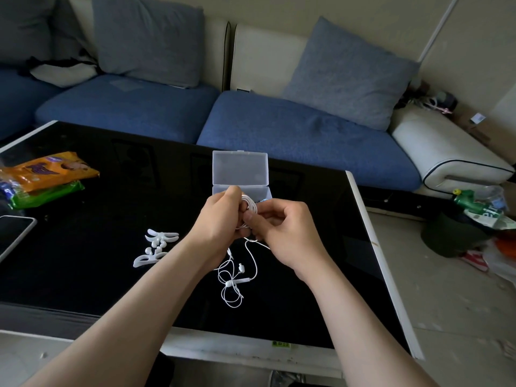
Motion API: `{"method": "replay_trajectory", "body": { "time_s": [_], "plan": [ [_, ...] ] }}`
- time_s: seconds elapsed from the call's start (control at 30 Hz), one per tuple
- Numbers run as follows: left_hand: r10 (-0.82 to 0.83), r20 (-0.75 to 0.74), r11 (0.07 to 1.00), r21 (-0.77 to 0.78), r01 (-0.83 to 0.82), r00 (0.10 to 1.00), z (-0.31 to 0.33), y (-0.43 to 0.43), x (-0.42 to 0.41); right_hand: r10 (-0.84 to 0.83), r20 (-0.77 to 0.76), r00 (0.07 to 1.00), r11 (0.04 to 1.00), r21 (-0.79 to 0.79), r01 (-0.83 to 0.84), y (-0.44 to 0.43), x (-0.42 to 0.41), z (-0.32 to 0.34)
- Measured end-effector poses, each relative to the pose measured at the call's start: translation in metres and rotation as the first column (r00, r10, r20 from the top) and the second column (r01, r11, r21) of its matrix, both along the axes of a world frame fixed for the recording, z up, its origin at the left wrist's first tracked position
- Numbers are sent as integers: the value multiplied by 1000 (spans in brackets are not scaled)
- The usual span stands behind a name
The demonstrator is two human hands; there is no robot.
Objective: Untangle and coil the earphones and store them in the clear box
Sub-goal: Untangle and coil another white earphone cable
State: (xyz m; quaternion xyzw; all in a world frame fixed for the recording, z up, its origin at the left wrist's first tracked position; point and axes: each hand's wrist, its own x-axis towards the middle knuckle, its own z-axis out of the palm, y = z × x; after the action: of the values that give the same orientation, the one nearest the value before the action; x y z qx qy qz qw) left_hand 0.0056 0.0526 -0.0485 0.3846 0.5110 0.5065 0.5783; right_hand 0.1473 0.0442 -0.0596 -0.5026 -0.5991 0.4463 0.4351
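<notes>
A black glass table point(97, 261) stands before a blue sofa point(293, 129). Coiling seems partly done: white earphones point(250, 208) are wound round the left hand point(220, 219) and pinched by the right hand point(282, 227), the rest trailing toward the near edge; the clear box point(240, 171) stands open just behind, unfilled

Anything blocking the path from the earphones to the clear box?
Nothing visible does. The clear box sits with its lid up just beyond the left hand and right hand, which hold the earphones. Part of their cable lies loose on the table.
</notes>
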Motion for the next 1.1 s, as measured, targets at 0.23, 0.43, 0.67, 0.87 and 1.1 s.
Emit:
{"method": "replay_trajectory", "body": {
  "time_s": [0.23,0.43,0.67,0.87,1.1],
  "plan": [
    [26,-17,999,20,-25,1000,4,-5,0,20,100,995,995,91,-29,4,-3,-4],
    [52,-12,993,103,-51,999,8,-9,1,-58,183,981,974,228,16,6,-5,-7],
    [-5,21,999,47,4,1000,4,-5,-13,12,70,997,994,109,-20,6,-10,-8],
    [-46,-207,987,141,76,977,-5,-8,-19,16,-23,1000,996,-90,-19,10,-14,-6],
    [123,-259,984,156,-85,958,-18,-1,-36,-21,169,985,1000,9,20,13,-30,-8]
  ]
}}
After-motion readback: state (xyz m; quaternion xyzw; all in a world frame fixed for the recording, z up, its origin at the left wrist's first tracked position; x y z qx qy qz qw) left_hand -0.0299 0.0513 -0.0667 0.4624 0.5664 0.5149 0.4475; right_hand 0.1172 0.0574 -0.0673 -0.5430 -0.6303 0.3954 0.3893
